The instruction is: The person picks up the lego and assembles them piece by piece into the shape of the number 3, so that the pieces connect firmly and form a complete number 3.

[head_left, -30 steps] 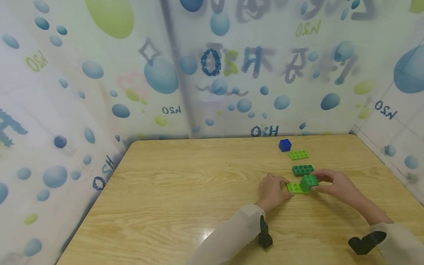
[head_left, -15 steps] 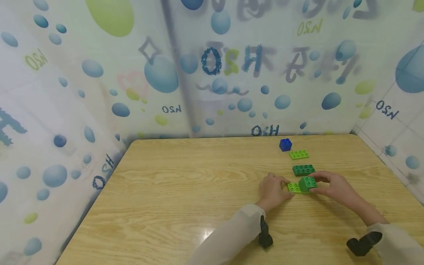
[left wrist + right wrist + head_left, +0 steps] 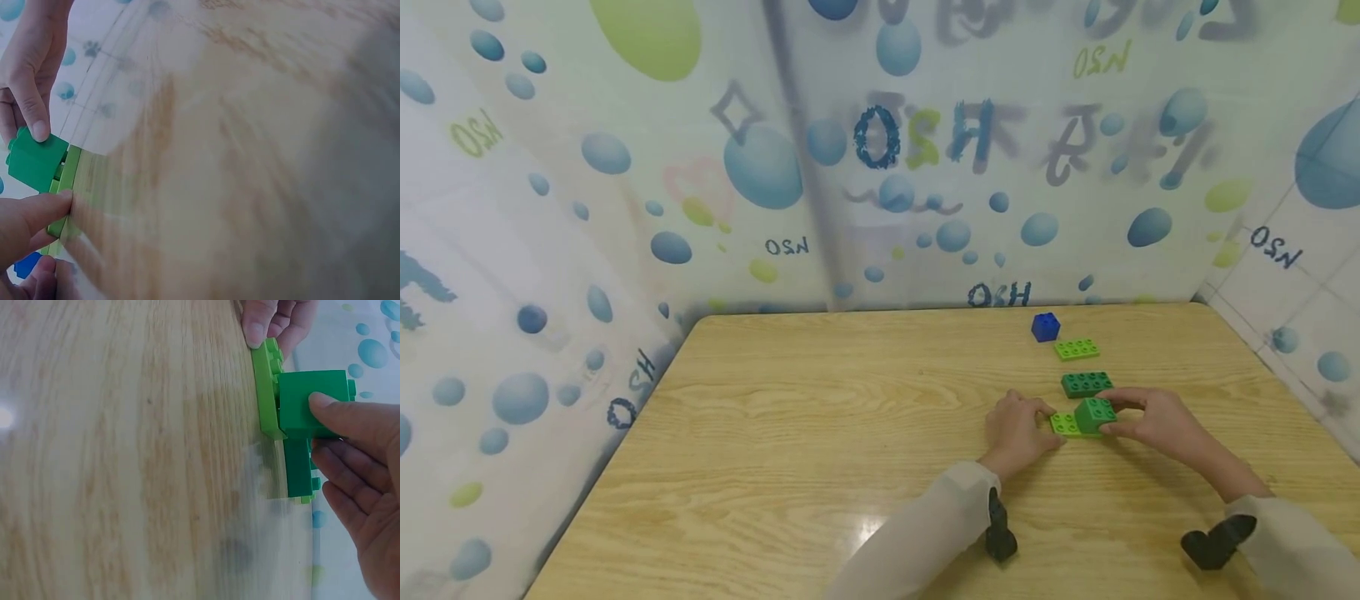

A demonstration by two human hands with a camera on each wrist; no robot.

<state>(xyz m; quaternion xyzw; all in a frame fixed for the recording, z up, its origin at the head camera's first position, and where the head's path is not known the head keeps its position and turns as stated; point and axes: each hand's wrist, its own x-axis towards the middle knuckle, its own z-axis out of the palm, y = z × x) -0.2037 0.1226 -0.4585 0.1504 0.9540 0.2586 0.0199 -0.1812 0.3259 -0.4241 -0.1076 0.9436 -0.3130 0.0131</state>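
My right hand [image 3: 1165, 421] pinches a green building brick [image 3: 1095, 414] between thumb and fingers. That brick is over the right end of a flat light-green brick [image 3: 1064, 424], at its studs. In the left wrist view, the green brick [image 3: 36, 161] leans a little, with a narrow gap beneath part of it. The thumb and fingers of my left hand [image 3: 1018, 429] hold the flat brick's left end against the table. Just behind lies a dark green brick [image 3: 1087, 384], studs up; neither hand touches it.
Farther back on the wooden table [image 3: 820, 417] lie a second flat light-green brick [image 3: 1077, 349] and a blue brick [image 3: 1046, 327]. A patterned curtain [image 3: 910, 250] hangs along the table's far edge.
My right hand has shifted the green brick slightly left over the flat light-green brick. The left hand keeps its place, and the other bricks have not moved.
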